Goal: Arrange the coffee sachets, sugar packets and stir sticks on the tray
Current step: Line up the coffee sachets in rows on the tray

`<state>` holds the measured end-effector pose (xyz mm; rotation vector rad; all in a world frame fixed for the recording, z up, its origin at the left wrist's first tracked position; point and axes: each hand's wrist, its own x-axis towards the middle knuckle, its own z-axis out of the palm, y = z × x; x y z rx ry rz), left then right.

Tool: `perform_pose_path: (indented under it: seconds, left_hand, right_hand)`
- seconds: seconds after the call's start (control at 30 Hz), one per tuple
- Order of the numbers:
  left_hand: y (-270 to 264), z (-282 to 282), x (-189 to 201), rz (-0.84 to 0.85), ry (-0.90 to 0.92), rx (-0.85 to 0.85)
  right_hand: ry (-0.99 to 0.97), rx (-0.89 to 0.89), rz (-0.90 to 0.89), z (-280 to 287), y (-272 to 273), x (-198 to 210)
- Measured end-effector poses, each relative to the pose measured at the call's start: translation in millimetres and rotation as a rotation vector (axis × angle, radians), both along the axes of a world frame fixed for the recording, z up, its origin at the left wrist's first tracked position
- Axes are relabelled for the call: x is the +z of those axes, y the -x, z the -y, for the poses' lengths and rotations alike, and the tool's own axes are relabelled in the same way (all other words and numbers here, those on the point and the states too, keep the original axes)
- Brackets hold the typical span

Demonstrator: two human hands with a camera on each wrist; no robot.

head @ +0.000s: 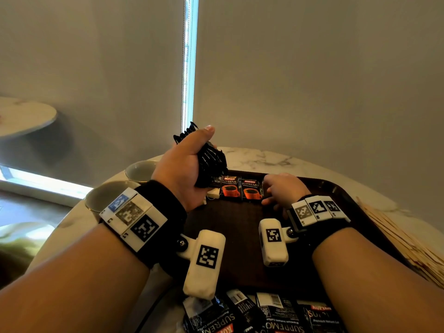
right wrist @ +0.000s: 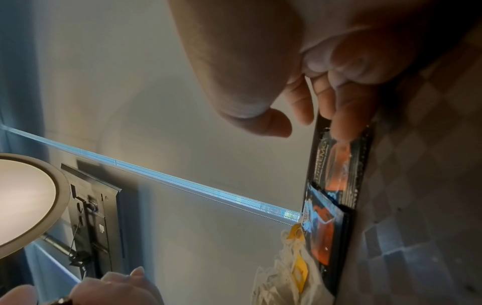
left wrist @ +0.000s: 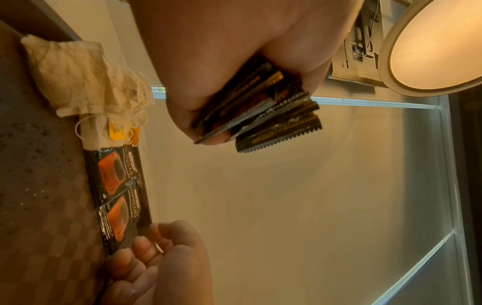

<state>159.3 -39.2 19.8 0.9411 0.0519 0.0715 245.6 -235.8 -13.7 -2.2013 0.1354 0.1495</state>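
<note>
Above the dark brown tray (head: 336, 188), the left hand (head: 182, 164) grips a fanned stack of black coffee sachets (head: 212, 162) while the right hand (head: 283, 188) settles one into a row.

The left hand's fingers and thumb are curled round the stack, held clear of the tray. The right hand's fingertips (right wrist: 341, 123) press the edge of the right-hand one of two black sachets with orange cups (head: 241, 191) lying side by side, face up, near the tray's far rim. Crumpled white tea bags with yellow tags (left wrist: 86, 82) lie just left of that pair. More black coffee sachets (head: 264, 313) are heaped at the tray's near edge. Pale wooden stir sticks (head: 403, 241) lie on the white marble table (head: 276, 159) beside the tray's right rim. Two pale bowls (head: 139, 169) stand left of the tray.
</note>
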Motion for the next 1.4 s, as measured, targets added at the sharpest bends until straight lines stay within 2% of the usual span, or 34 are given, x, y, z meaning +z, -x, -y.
perform_pose_path:
  seconds: [0.07, 0.17, 0.27, 0.33, 0.4, 0.57, 0.7, 0.83, 0.93, 1.07, 1.27, 1.4]
  left_hand:
    - [0, 0, -1, -0.015, 0.003, -0.004]
    - [0, 1, -1, -0.036, -0.002, -0.041]
    - [1, 2, 1, -0.039, -0.005, -0.1]
    - [4, 3, 3, -0.038, -0.007, -0.15]
    - [7, 3, 5, -0.025, -0.013, -0.225]
    - [12, 6, 6, 0.064, 0.039, -0.424]
    - [13, 9, 6, 0.047, 0.048, -0.482]
    - [11, 8, 6, 0.054, 0.065, -0.454]
    - [8, 4, 5, 0.047, 0.001, -0.418]
    - [9, -2, 11, 0.022, -0.128, -0.466]
    - [8, -3, 10, 0.082, -0.034, -0.372]
    - [6, -6, 8, 0.071, 0.034, -0.253]
  right_hand:
    - [-0.084, -0.03, 0.046, 1, -3, -4]
    - [-0.38, -0.026, 0.212, 3, 1, 0]
    - [-0.632, 0.287, 0.341, -2, 17, 25]
    - [-0.623, 0.51, 0.379, -7, 31, 43]
    - [-0.551, 0.658, 0.358, -14, 43, 52]
    - [-0.46, 0.861, 0.179, -23, 61, 59]
    - [-0.297, 0.82, 0.244, -25, 72, 62]
    - [-0.294, 0.73, 0.35, -31, 73, 57]
    - [-0.318, 0.688, 0.398, -33, 71, 54]
    - [-0.273, 0.672, 0.468, -33, 68, 52]
    - [-0.315, 0.725, 0.449, -29, 65, 49]
    - [-0.5, 0.663, 0.371, -29, 51, 46]
